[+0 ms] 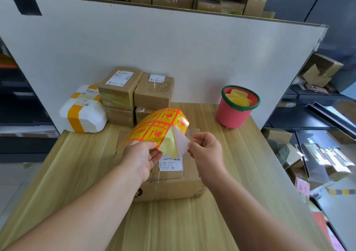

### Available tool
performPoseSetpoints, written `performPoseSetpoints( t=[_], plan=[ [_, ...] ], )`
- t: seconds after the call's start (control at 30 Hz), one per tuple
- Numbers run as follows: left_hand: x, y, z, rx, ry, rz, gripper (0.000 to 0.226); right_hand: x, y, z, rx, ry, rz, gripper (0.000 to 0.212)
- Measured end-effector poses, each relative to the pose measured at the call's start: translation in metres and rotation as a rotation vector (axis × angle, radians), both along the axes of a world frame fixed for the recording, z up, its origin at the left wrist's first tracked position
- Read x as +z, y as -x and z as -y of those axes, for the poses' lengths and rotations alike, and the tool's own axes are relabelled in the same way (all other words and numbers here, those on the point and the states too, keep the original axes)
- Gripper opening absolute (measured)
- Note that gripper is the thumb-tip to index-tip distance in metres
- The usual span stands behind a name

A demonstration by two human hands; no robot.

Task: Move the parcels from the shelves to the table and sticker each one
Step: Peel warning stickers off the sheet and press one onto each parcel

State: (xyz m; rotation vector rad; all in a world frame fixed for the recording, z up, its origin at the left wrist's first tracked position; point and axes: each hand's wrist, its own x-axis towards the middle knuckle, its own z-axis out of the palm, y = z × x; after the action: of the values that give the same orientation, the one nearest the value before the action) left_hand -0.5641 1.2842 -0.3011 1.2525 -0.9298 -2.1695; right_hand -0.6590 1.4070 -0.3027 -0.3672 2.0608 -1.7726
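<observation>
At frame centre, above the parcel (169, 175) on the table (77, 173), the left hand (141, 157) pinches the sticker sheet (159, 124) while the right hand (207, 151) peels 1 sticker (181, 144), seemingly by its corner; pull slowly, keeping the sheet taut.

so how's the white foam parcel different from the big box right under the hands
The white foam parcel is white with rounded edges and orange tape bands; the big box is brown, square-edged cardboard. The foam parcel sits at the table's far left; the box lies in the middle, beneath the sticker sheet. Both carry white labels on top.
</observation>
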Motion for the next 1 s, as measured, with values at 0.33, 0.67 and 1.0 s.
performPoseSetpoints(
  t=[0.33,0.67,1.0],
  plan=[
    [-0.002,0.02,-0.005,0.024,0.002,0.031,0.018,-0.002,0.039,-0.023,-0.06,0.007,0.016,0.022],
    [0.001,0.017,0.009,0.163,0.087,0.06,0.024,-0.002,0.065,-0.022,-0.025,0.01,-0.01,0.021],
    [0.028,-0.072,0.078,0.328,0.277,0.118,0.018,0.018,0.021,0.048,0.19,-0.025,-0.109,0.019]
  ],
)
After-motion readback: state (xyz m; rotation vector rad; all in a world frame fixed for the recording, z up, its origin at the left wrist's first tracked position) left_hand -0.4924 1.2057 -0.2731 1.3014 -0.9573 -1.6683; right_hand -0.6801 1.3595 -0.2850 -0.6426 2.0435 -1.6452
